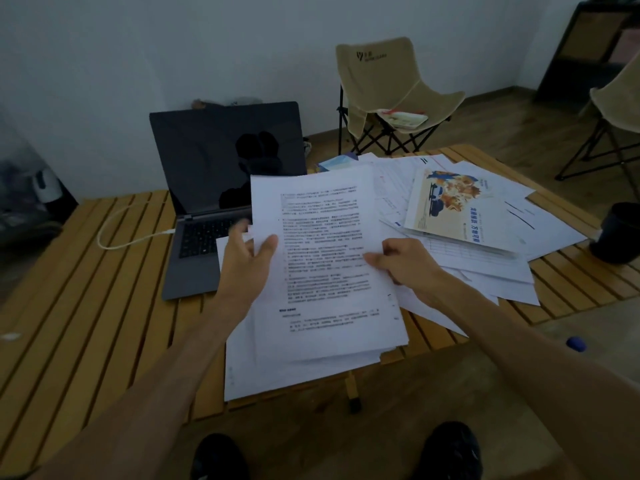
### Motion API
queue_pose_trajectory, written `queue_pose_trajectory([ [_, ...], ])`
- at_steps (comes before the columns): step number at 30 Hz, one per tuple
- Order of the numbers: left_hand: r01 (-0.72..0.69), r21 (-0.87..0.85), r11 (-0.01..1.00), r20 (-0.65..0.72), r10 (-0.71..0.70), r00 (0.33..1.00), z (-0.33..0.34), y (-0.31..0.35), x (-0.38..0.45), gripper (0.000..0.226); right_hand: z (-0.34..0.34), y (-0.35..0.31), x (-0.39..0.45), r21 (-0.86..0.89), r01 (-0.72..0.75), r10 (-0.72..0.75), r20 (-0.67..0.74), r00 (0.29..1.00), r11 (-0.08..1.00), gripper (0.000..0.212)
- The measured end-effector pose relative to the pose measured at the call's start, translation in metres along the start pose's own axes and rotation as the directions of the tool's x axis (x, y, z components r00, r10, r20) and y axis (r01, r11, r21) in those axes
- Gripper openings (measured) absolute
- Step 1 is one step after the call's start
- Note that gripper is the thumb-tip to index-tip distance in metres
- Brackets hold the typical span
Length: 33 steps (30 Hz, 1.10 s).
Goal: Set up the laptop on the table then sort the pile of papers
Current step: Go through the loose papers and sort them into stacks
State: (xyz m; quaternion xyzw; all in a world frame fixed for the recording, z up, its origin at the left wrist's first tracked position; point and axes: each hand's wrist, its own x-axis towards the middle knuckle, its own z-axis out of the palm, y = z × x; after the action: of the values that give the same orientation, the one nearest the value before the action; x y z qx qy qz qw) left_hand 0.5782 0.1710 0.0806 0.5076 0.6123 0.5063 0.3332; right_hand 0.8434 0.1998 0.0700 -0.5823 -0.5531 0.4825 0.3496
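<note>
An open dark laptop [221,174] with a black screen stands on the slatted wooden table [104,289], a white cable plugged into its left side. I hold a printed white sheet [322,244] lifted over a neat stack of papers [294,368] at the table's front edge. My left hand [247,258] grips the sheet's left edge, thumb on top. My right hand [412,263] pinches its right edge. A loose pile of papers [485,244] spreads to the right, topped by a colourful flyer [453,202].
Two beige folding chairs [388,95] stand behind and right of the table. A dark bin [620,233] sits at the table's right edge. A blue object [576,342] lies on the floor. My black shoes [450,452] are below the table's front.
</note>
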Motion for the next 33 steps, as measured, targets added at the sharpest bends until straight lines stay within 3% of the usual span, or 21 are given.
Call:
queue_pose_trajectory([
  [1,0.041,0.003,0.999,0.001,-0.041,0.999,0.0,-0.004,0.002,0.025,-0.002,0.001,0.001,0.003,0.003,-0.003,-0.005,1.0,1.0,0.024],
  [7,0.138,-0.013,0.99,-0.004,-0.138,0.99,-0.009,-0.021,0.009,0.043,-0.006,0.005,-0.001,0.036,-0.006,0.006,0.018,1.0,0.999,0.029],
  [10,0.163,0.264,0.951,-0.1,-0.141,0.985,-0.009,-0.022,0.008,0.031,0.001,0.002,-0.001,-0.093,-0.01,0.01,0.003,1.0,0.996,0.015],
  [11,0.17,0.399,0.901,-0.105,-0.139,0.985,-0.009,-0.022,0.004,0.02,0.006,0.002,-0.001,-0.167,0.0,-0.002,-0.014,1.0,0.986,0.006],
  [12,0.163,0.554,0.816,-0.115,-0.12,0.986,-0.008,-0.022,-0.001,0.027,0.011,0.005,-0.001,-0.249,0.017,-0.022,-0.021,1.0,0.968,0.012],
  [14,-0.038,0.811,0.584,-0.021,0.093,0.995,0.001,-0.026,-0.009,0.058,0.019,0.012,-0.001,-0.4,0.052,-0.051,0.011,0.999,0.915,0.021],
  [16,-0.355,0.807,0.472,0.257,0.26,0.931,0.02,-0.025,-0.017,0.058,0.021,0.013,0.0,-0.467,0.064,-0.06,0.023,0.998,0.882,0.023],
  [18,-0.501,0.732,0.461,0.456,0.215,0.864,0.042,-0.026,-0.023,0.057,0.011,0.014,0.004,-0.456,0.051,-0.088,-0.06,0.994,0.888,0.019],
  [20,-0.526,0.712,0.465,0.533,0.131,0.836,0.058,-0.03,-0.027,0.073,-0.009,0.008,0.012,-0.483,0.017,-0.125,-0.191,0.974,0.875,0.02],
  [21,-0.537,0.711,0.454,0.553,0.111,0.826,0.062,-0.035,-0.028,0.081,-0.023,0.007,0.018,-0.406,-0.025,-0.094,-0.269,0.959,0.913,0.019],
  [22,-0.548,0.715,0.434,0.562,0.109,0.82,0.065,-0.039,-0.027,0.086,-0.036,0.003,0.025,-0.198,-0.083,0.011,-0.342,0.94,0.977,0.017],
  [23,-0.552,0.721,0.419,0.562,0.114,0.819,0.066,-0.043,-0.025,0.087,-0.05,-0.002,0.031,0.092,-0.141,0.165,-0.355,0.92,0.986,0.013],
  [24,-0.553,0.725,0.411,0.556,0.124,0.821,0.067,-0.046,-0.023,0.085,-0.063,-0.009,0.035,0.362,-0.185,0.302,-0.298,0.906,0.914,0.01],
  [25,-0.55,0.728,0.408,0.549,0.134,0.825,0.068,-0.047,-0.02,0.084,-0.078,-0.014,0.042,0.5,-0.194,0.349,-0.237,0.907,0.844,0.007],
  [27,-0.544,0.729,0.415,0.532,0.157,0.832,0.069,-0.049,-0.019,0.081,-0.104,-0.017,0.055,0.555,-0.167,0.31,-0.172,0.935,0.815,0.004],
  [28,-0.543,0.727,0.419,0.528,0.165,0.833,0.069,-0.049,-0.02,0.081,-0.113,-0.017,0.059,0.518,-0.154,0.284,-0.182,0.941,0.841,0.01],
  [29,-0.542,0.726,0.423,0.525,0.167,0.834,0.07,-0.049,-0.022,0.08,-0.121,-0.013,0.062,0.353,-0.133,0.24,-0.28,0.93,0.926,0.017],
  [30,-0.539,0.728,0.423,0.52,0.171,0.837,0.07,-0.049,-0.023,0.08,-0.126,-0.004,0.066,0.027,-0.137,0.136,-0.401,0.906,0.99,0.025],
  [31,-0.537,0.728,0.426,0.514,0.18,0.839,0.07,-0.05,-0.023,0.079,-0.13,0.008,0.068,-0.401,-0.185,-0.023,-0.461,0.887,0.897,0.034],
  [32,-0.537,0.726,0.43,0.509,0.189,0.84,0.07,-0.05,-0.023,0.078,-0.13,0.019,0.07,-0.697,-0.193,-0.142,-0.393,0.908,0.691,0.043],
  [33,-0.537,0.722,0.435,0.509,0.192,0.839,0.071,-0.05,-0.022,0.077,-0.128,0.027,0.073,-0.833,-0.156,-0.182,-0.291,0.939,0.53,0.048],
])
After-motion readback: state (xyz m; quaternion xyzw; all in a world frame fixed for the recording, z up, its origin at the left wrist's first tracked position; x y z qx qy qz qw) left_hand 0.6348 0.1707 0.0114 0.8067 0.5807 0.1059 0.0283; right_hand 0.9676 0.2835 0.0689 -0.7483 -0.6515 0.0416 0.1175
